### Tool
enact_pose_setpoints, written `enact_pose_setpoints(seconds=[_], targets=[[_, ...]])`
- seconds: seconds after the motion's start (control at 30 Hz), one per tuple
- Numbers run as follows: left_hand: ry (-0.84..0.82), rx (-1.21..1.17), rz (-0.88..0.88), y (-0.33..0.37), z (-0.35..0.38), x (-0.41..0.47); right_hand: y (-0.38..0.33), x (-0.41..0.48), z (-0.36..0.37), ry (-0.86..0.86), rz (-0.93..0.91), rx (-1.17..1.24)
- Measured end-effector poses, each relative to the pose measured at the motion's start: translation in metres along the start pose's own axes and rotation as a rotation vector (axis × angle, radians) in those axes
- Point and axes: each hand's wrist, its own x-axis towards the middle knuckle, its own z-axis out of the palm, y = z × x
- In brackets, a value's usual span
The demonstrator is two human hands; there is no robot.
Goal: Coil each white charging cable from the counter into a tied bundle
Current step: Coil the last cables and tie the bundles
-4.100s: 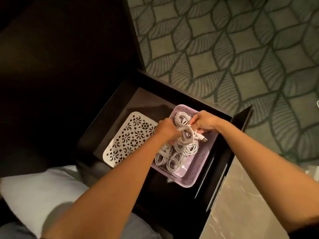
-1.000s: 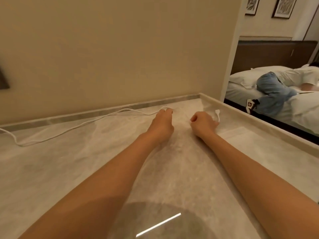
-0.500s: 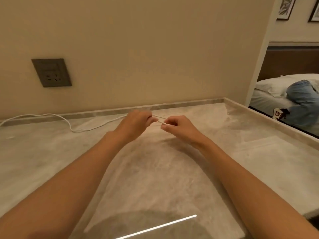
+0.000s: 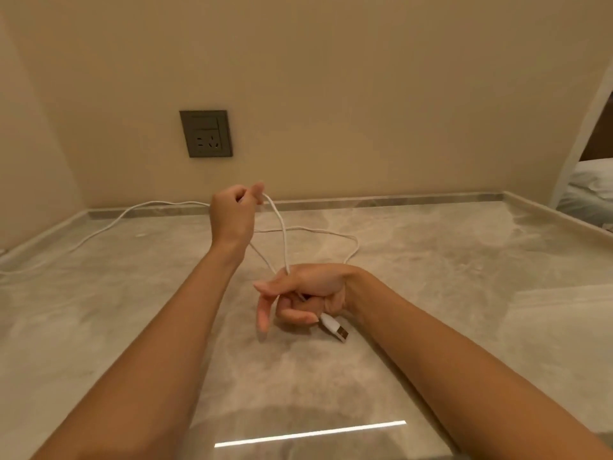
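Observation:
A white charging cable (image 4: 318,230) lies loose across the marble counter (image 4: 431,260), trailing off to the far left along the back edge. My left hand (image 4: 232,212) is raised above the counter and pinches the cable between thumb and fingers. My right hand (image 4: 303,295) is lower and nearer, its fingers curled round the cable's end. The white USB plug (image 4: 334,328) sticks out below that palm. A stretch of cable runs taut between the two hands, and a loop hangs behind my right hand.
A grey wall socket (image 4: 205,133) sits on the beige wall above the counter's back edge. A raised stone lip (image 4: 381,200) borders the counter at the back and sides. A bed with white bedding (image 4: 590,190) shows through the opening at far right.
My hands moved apart: the left rose with the cable, the right dropped toward me holding the plug end. The view swung left. Earlier still, I was at a drawer tray of coiled cables.

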Motion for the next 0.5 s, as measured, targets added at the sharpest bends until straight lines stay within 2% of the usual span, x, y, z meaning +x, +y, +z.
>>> enact_pose_setpoints(seconds=[0.1, 0.17, 0.27, 0.33, 0.37, 0.4, 0.5], targets=[[-0.156, 0.060, 0.011, -0.017, -0.009, 0.000, -0.006, 0.005, 0.000, -0.086, -0.097, 0.117], [-0.264, 0.081, -0.011, -0.032, -0.003, -0.001, -0.010, 0.003, -0.003, -0.141, -0.294, 0.232], [-0.381, 0.154, 0.009, -0.046, 0.007, 0.001, -0.010, -0.002, -0.014, -0.295, -0.614, 0.565], [-0.605, 0.265, 0.044, -0.036, 0.011, -0.010, -0.009, -0.011, -0.023, -0.299, -0.774, 0.746], [-0.726, 0.324, 0.046, -0.029, 0.014, -0.020, -0.012, -0.016, -0.025, -0.195, -0.839, 0.790], [-0.818, 0.386, 0.073, -0.023, 0.018, -0.029, -0.017, -0.021, -0.026, -0.014, -0.894, 0.814], [-0.938, 0.547, 0.157, -0.007, 0.033, -0.049, -0.020, -0.038, -0.037, 0.571, -0.961, 0.931]])
